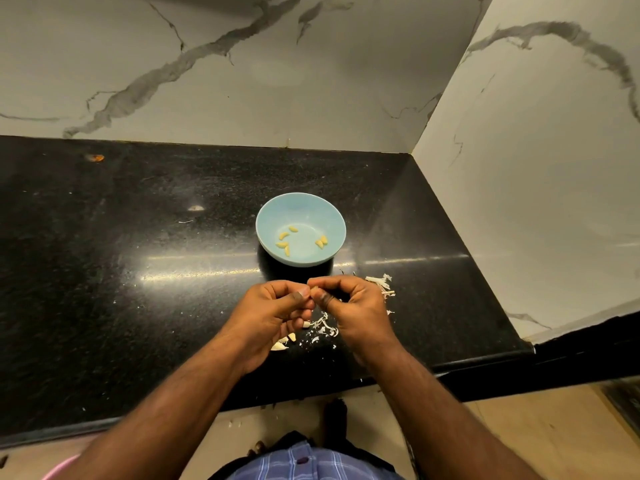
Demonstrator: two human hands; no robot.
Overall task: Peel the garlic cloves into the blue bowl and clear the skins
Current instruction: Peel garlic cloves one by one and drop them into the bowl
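Note:
A blue bowl (300, 202) stands on the black counter and holds several peeled yellowish garlic cloves (287, 249). Just in front of the bowl, above the counter, my left hand (273, 315) and my right hand (353, 306) meet fingertip to fingertip. Both pinch one small garlic clove (314, 289), mostly hidden by the fingers. White garlic skins (381, 284) lie scattered to the right of my right hand, and more skins (323, 327) lie under and between my hands. A few unpeeled cloves (282, 344) lie beneath my left hand.
The black stone counter (138, 254) ends in a front edge near my body and meets marble walls behind and on the right (519, 202). A small orange scrap (95, 157) lies at the far left back. Floor and my checked shirt show below.

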